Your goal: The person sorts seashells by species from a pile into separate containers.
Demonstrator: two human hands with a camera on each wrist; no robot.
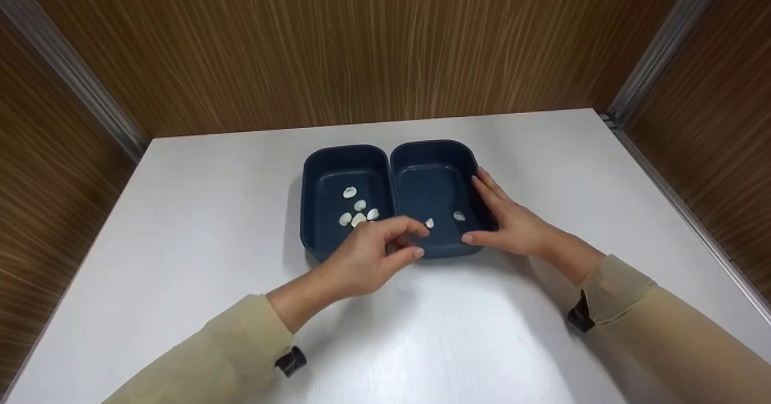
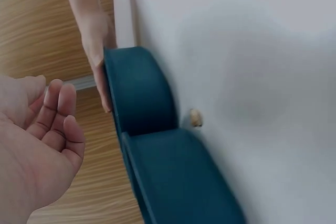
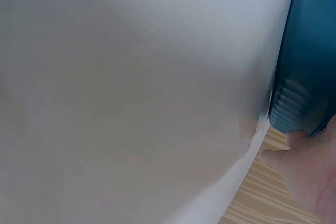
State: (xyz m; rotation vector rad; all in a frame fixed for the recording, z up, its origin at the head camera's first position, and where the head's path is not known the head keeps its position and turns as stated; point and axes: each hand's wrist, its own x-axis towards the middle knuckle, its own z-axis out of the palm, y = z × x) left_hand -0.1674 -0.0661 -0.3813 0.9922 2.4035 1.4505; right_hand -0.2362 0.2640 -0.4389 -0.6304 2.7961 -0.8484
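Note:
Two dark blue bins stand side by side. The left bin (image 1: 310,211) contains several pale shells (image 1: 350,192). In the right bin (image 1: 433,187) lie a small white shell (image 1: 429,223) and a greyish shell (image 1: 459,216). My left hand (image 1: 361,262) hovers over the bins' near edge, fingers loosely bent and a gap between thumb and index finger. No held thing shows in it in the left wrist view. My right hand (image 1: 512,223) rests against the right bin's right side, fingers straight along the wall, thumb at the near corner.
A small tan thing (image 2: 196,118) lies on the white table (image 2: 252,77) by the bins' near walls; the head view does not show it. A wood-grain panel (image 1: 385,49) rises behind the table, with more panels at both sides.

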